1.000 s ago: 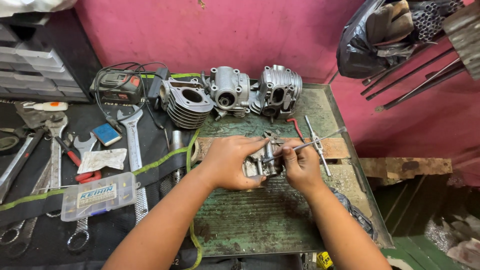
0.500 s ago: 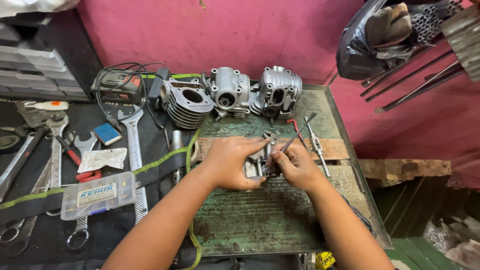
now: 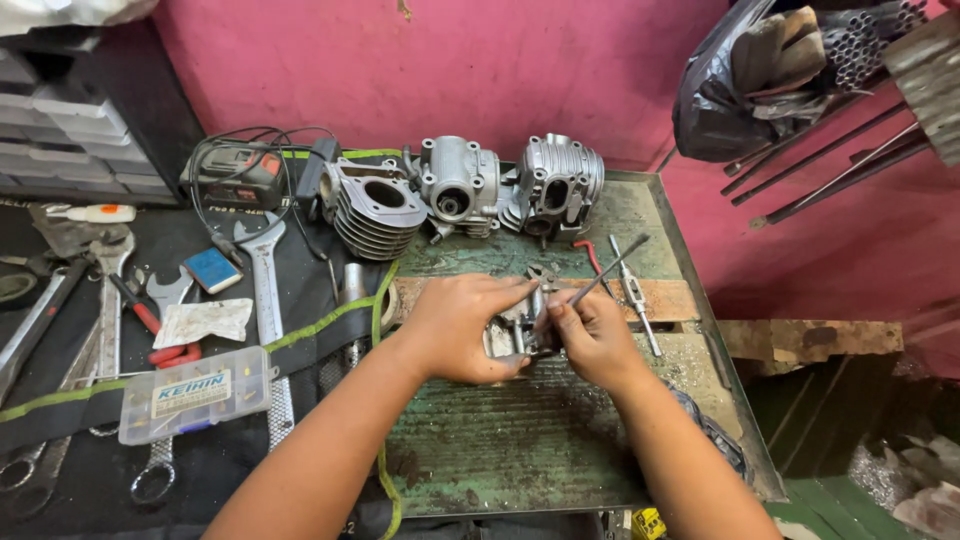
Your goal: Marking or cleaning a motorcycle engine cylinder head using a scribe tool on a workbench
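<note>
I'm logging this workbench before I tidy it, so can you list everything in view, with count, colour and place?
small engine part: one, grey metal, bench centre, between both hands
thin rod tool: one, dark grey, slanting up from the right hand
finned cylinder: one, grey, back of bench, left
cylinder heads: two, silver, back of bench, centre
wooden board: one, brown, under the work
T-handle tool: one, silver, on the board
green metal bench: one, worn green
wrenches: several, silver, black mat on the left
clear parts box: one, on the mat, front left
red-handled pliers: one, on the mat
black bag: one, upper right
left hand: gripping the part
right hand: holding the rod
</note>
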